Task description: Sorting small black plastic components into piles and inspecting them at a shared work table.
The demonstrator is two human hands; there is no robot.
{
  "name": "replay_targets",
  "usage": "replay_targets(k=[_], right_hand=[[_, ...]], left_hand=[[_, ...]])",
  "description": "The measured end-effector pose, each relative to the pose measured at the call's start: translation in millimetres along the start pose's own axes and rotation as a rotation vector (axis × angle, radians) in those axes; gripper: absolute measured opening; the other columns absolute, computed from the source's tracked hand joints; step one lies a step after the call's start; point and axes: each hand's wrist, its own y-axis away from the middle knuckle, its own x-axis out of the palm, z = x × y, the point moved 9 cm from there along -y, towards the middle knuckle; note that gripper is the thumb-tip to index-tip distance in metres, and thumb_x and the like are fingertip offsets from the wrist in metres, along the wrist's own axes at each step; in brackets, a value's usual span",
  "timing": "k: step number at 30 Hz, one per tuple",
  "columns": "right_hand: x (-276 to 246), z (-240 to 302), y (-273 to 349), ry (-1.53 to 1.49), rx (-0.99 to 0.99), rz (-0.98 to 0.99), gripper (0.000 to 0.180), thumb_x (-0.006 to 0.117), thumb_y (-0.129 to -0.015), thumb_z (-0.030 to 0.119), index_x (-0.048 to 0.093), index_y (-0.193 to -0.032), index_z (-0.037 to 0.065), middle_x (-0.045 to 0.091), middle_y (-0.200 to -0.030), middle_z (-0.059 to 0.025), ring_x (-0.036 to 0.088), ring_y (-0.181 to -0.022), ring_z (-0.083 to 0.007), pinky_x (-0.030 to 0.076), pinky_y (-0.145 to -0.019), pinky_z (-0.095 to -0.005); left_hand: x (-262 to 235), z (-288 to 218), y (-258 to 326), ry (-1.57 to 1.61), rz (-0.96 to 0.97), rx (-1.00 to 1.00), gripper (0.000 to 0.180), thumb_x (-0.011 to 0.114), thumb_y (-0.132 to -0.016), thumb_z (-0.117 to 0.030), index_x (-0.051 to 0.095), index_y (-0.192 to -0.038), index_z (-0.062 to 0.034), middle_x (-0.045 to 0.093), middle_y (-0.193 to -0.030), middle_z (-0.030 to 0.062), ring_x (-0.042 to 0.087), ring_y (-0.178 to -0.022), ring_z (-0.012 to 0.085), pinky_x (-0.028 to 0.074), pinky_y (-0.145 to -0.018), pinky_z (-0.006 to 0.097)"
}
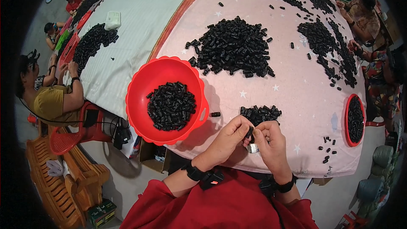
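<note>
1. The left hand (230,138) and right hand (271,143) meet, each grip pinching one small black piece (249,133) between fingertips.
2. That piece is above the pink-covered surface (301,112), near a small black pile (261,113).
3. Left of the hands is a red bowl (139,87) partly filled with black parts (171,107); a large black pile (233,44) lies farther off.

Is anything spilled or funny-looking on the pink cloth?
No big spill that I can see. One small black piece lies alone beside the big red bowl, and a few loose pieces are scattered near the smaller red bowl on the right. They look a bit stray because most others sit in heaps or bowls.
</note>
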Motion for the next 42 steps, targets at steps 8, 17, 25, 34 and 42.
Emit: replay_targets(k=[8,17,25,34,42], right_hand=[[-3,-5,0,0.023,-0.041,-0.031,0.006,0.055,-0.100,0.003,0.053,-0.103,-0.001,0.058,-0.074,-0.0014,0.052,-0.063,-0.0037,0.040,-0.053,-0.0219],[-3,-3,-4,0.102,-0.077,-0.100,0.007,0.056,-0.099,0.006,0.055,-0.101,-0.001,0.059,-0.073,-0.0032,0.053,-0.062,-0.0066,0.043,-0.054,-0.0242],[-5,-2,-8,0.240,-0.033,-0.163,0.007,0.061,-0.096,0.008,0.058,-0.099,0.001,0.064,-0.071,-0.0082,0.061,-0.060,-0.0125,0.046,-0.053,-0.0279],[-3,7,-8,0.356,-0.104,-0.216,0.005,0.058,-0.098,0.006,0.057,-0.098,0.001,0.061,-0.071,-0.0045,0.055,-0.061,-0.0060,0.044,-0.053,-0.0242],[-4,9,-9,0.389,-0.119,-0.252,0.005,0.062,-0.094,0.007,0.058,-0.096,0.004,0.064,-0.067,-0.0102,0.065,-0.055,-0.0220,0.048,-0.050,-0.0328]], left_hand=[[1,1,2,-0.008,-0.027,-0.034,0.028,0.044,-0.107,-0.032,0.055,-0.107,-0.0059,0.055,-0.085,0.0002,0.052,-0.076,0.0076,0.044,-0.070,0.020],[-7,3,2,-0.051,-0.106,-0.022,0.028,0.043,-0.107,-0.032,0.056,-0.106,-0.0071,0.055,-0.086,-0.0008,0.051,-0.074,0.0071,0.043,-0.067,0.021],[-7,3,3,-0.091,-0.128,-0.025,0.028,0.044,-0.107,-0.032,0.056,-0.108,-0.0069,0.057,-0.090,-0.0003,0.053,-0.072,0.0078,0.046,-0.068,0.022],[-6,3,4,-0.096,-0.128,-0.018,0.027,0.044,-0.107,-0.031,0.056,-0.108,-0.0069,0.056,-0.087,-0.0001,0.053,-0.071,0.0082,0.046,-0.068,0.022],[-7,3,4,-0.112,-0.134,-0.025,0.026,0.043,-0.107,-0.029,0.056,-0.108,-0.0068,0.055,-0.084,-0.0003,0.053,-0.071,0.0084,0.046,-0.067,0.022]])
